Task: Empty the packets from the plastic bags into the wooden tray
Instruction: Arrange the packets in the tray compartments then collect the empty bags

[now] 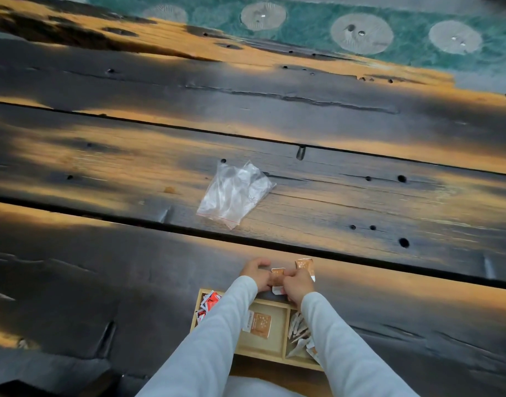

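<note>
A wooden tray (270,355) with three compartments sits at the near table edge, under my forearms. Red-and-white packets (209,303) fill its left part, one brown packet (259,325) lies in the middle part, and pale packets (299,333) fill the right part. Just beyond the tray, my left hand (256,273) and my right hand (299,285) are close together with fingers curled, gripping brown packets (304,266) between them. Whether a bag is in my hands is hidden. An empty clear plastic bag (234,193) lies flat further out on the table.
The dark, worn plank table (131,253) has gaps between boards and several holes. Beyond its far edge is a teal rug with pale round patterns (360,32). A dark object (14,389) shows at the lower left corner.
</note>
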Action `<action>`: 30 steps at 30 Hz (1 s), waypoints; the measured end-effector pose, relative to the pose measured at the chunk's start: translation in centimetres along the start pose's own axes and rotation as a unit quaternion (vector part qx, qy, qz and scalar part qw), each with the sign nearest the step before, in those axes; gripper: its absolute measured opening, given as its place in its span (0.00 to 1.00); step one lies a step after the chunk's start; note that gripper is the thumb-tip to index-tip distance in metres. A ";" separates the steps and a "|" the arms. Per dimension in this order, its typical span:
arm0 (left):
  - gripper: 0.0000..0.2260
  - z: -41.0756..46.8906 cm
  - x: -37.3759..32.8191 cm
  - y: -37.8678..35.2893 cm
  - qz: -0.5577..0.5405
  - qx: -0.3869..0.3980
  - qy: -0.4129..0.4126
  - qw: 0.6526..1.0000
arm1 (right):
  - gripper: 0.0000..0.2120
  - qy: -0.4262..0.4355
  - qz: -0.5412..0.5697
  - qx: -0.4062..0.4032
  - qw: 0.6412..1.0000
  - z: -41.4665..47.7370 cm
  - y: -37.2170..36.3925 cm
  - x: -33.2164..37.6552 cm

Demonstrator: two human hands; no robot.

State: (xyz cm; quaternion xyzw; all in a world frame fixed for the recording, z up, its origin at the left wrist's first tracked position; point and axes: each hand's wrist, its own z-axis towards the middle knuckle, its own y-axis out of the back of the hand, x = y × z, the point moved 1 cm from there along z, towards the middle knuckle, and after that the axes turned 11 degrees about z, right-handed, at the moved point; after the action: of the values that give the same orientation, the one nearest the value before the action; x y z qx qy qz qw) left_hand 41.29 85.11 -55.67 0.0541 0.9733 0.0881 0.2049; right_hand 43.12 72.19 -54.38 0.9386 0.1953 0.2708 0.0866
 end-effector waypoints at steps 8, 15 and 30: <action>0.13 -3.6 -1.1 0.4 -0.033 -0.047 -0.040 0.998 | 0.09 0.037 0.038 0.005 0.999 -0.8 0.0 1.0; 0.12 -5.6 -0.7 1.8 -0.058 -0.082 -0.069 0.993 | 0.04 0.075 0.100 -0.028 0.992 -2.2 0.5 0.4; 0.09 -10.8 5.1 3.1 0.060 -0.159 -0.075 0.983 | 0.03 0.124 -0.008 -0.011 0.992 -7.6 0.3 -2.8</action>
State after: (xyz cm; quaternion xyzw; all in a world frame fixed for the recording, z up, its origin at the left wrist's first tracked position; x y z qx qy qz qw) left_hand 32.50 87.24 -47.31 0.0858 0.9237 0.2500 0.2774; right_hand 36.90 71.20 -49.23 0.8953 0.2085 0.3865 0.0746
